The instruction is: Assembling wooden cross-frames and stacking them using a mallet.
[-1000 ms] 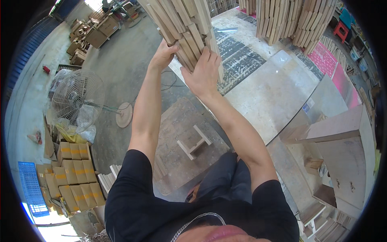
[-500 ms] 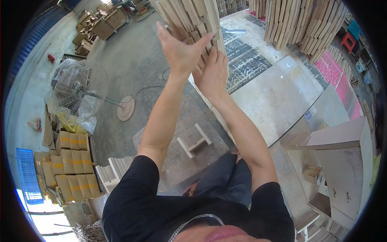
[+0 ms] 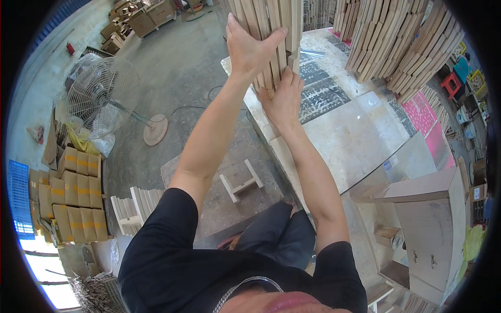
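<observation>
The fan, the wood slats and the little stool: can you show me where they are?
Fan [image 3: 102, 96], head view, on the middle of its wire cage.
Wood slats [image 3: 269, 18], head view, on a bare slat above the left hand [image 3: 248, 47].
Stool [image 3: 241, 181], head view, on its crossbar.

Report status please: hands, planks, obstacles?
Left hand flat on the planks, open. Right hand presses their lower ends, open. Planks upright on table. No obstacle seen.

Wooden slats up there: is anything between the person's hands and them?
Nothing visible. The left hand lies flat against the bundle of wooden slats, and the right hand presses on its lower end, above the pale worktable.
</observation>
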`<state>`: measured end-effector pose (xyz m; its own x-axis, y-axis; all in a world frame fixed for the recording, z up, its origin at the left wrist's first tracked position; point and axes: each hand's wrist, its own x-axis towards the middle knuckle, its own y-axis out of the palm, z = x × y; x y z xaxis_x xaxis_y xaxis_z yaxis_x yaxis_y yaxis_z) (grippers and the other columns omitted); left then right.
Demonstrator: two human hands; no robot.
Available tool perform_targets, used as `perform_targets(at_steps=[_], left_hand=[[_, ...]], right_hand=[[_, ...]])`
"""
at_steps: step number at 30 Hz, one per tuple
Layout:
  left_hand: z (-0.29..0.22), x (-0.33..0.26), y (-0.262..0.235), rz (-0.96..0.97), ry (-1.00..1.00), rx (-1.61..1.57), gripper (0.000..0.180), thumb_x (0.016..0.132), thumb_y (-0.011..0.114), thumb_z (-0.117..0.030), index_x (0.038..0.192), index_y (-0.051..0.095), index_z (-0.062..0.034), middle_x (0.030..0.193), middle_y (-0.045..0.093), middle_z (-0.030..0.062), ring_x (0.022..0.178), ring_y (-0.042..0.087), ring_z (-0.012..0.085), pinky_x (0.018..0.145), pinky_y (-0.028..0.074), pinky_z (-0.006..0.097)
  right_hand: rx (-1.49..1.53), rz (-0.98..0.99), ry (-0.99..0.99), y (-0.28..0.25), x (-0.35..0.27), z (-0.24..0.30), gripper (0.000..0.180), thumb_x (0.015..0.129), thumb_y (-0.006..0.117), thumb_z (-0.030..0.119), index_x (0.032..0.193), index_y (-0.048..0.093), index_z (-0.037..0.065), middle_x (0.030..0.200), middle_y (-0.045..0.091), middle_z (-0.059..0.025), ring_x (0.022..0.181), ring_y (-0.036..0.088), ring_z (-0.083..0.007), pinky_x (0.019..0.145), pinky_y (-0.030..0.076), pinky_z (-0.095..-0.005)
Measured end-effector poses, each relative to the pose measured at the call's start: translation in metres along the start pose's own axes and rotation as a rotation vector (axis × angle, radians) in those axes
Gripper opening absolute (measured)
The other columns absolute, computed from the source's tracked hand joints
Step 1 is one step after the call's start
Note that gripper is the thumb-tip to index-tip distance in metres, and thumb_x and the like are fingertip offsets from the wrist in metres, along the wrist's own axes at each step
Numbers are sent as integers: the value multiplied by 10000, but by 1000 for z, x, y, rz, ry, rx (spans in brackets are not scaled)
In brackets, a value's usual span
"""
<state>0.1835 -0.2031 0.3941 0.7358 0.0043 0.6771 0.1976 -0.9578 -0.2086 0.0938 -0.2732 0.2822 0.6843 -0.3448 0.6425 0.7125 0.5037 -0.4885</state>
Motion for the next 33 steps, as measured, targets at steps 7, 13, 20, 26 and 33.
perform_targets(at_steps=[7, 13, 20, 26, 33], left_hand=[[-61, 12, -29, 138, -14, 48, 664, 748, 849, -267, 1251, 547, 43, 1166, 691, 191, 1087, 681, 279, 956, 530, 398], [-56, 23, -31, 134, 76, 69, 862, 664, 883, -322, 1295, 446, 71, 1150, 677, 258, 1093, 673, 366, 956, 527, 429], [-55, 26, -32, 172, -26, 258, 873, 660, 876, -323, 1297, 442, 87, 1154, 672, 279, 1114, 672, 388, 968, 532, 436], [-55, 27, -34, 170, 52, 189, 878, 642, 882, -334, 1281, 466, 101, 1147, 676, 281, 1107, 676, 380, 956, 538, 422], [-95, 21, -54, 373, -180, 82, 885, 634, 910, -347, 1264, 490, 112, 1160, 679, 259, 1109, 676, 354, 961, 535, 407]], right_hand=[[25, 15, 8, -3, 2, -4, 787, 776, 787, 119, 1372, 361, -169, 1267, 468, -321, 1169, 440, -457, 1047, 386, -498], [31, 16, 17, -3, 5, 3, 758, 777, 782, 117, 1352, 379, -167, 1265, 471, -320, 1166, 444, -453, 1044, 387, -495], [35, 1, 4, -1, 3, -2, 720, 782, 764, 101, 1336, 393, -172, 1246, 488, -319, 1161, 445, -456, 1045, 386, -498], [5, -44, -35, 2, 3, -6, 728, 791, 783, 146, 1346, 412, -147, 1227, 522, -292, 1139, 472, -439, 1018, 408, -491], [20, 7, 24, -3, 4, -9, 691, 786, 755, 115, 1319, 419, -169, 1232, 499, -319, 1160, 454, -455, 1047, 393, -496]])
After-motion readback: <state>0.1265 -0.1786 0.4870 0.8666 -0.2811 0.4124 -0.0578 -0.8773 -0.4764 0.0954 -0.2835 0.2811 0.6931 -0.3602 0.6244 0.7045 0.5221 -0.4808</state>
